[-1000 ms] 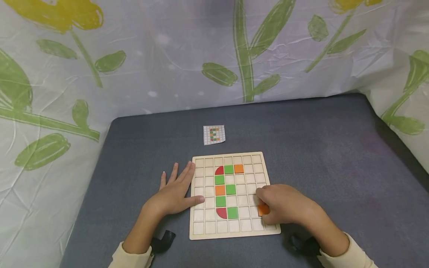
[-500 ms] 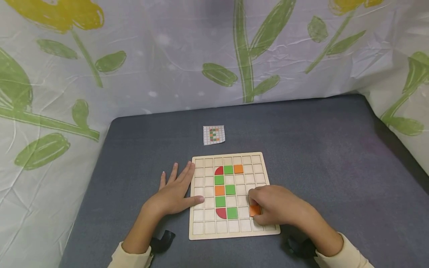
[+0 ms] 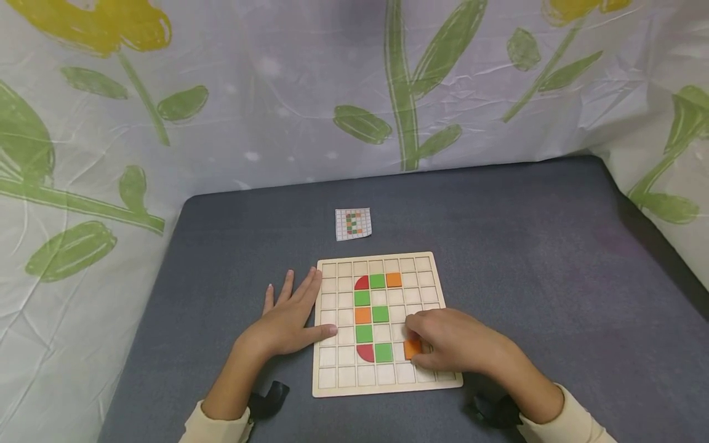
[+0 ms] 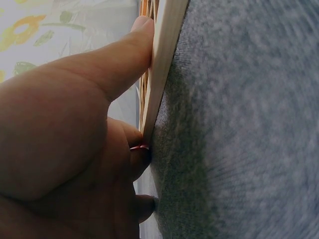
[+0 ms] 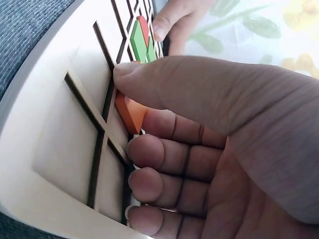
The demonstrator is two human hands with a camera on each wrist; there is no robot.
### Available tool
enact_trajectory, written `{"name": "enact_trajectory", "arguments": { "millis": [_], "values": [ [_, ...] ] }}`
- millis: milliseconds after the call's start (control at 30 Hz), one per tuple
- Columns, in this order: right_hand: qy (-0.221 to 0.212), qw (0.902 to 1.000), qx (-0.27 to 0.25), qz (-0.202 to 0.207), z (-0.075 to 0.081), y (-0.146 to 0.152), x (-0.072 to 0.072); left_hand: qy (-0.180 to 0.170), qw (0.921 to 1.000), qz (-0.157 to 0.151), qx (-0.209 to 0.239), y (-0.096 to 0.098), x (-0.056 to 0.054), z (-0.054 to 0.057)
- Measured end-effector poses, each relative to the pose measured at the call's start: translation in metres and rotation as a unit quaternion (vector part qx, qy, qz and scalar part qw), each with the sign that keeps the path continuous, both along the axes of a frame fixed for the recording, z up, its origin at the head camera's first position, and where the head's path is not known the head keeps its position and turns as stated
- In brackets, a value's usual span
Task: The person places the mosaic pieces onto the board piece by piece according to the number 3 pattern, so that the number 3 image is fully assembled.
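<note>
A wooden grid board (image 3: 346, 374) lies on the dark table. Set in its cells are green square tiles (image 3: 383, 352), orange square tiles (image 3: 394, 280) and red quarter-round tiles (image 3: 365, 352), forming a C-like shape with a middle arm. My right hand (image 3: 456, 338) pinches an orange square tile (image 3: 412, 349) between thumb and curled fingers, low over the board just right of the bottom green tile. In the right wrist view that orange tile (image 5: 130, 113) sits tilted beside the thumb. My left hand (image 3: 288, 320) rests spread at the board's left edge, its thumb on the rim.
Behind the board lies a small paper card (image 3: 353, 224) printed with a similar coloured grid pattern. The dark table (image 3: 526, 246) stretches out to both sides. A white cloth (image 3: 277, 92) with painted flowers hangs along the back and sides.
My right hand has moved left across the board with the orange tile, from near the right edge to close by the bottom green tile. The left hand has stayed in place.
</note>
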State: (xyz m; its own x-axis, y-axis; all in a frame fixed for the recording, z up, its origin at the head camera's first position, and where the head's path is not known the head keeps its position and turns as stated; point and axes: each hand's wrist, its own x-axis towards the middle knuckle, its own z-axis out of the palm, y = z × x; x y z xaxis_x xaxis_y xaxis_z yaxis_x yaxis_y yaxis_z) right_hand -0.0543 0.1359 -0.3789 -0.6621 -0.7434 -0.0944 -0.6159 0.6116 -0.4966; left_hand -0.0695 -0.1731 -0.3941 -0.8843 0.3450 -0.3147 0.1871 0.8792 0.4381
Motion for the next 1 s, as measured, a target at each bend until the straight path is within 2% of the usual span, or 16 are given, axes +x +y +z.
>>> {"name": "enact_trajectory", "arguments": {
  "millis": [367, 633, 1000],
  "values": [
    [0.012, 0.9998, -0.014, 0.009, -0.002, -0.005, 0.003, 0.012, 0.9998, -0.003, 0.016, -0.001, 0.002, -0.007],
    [0.041, 0.9980, -0.030, 0.039, -0.005, -0.016, 0.016, 0.001, 1.0000, 0.000, 0.001, -0.005, 0.013, -0.002],
    [0.062, 0.9979, 0.009, 0.016, -0.003, -0.016, 0.028, -0.001, 1.0000, -0.006, 0.006, 0.001, 0.012, -0.003]
  ]
}}
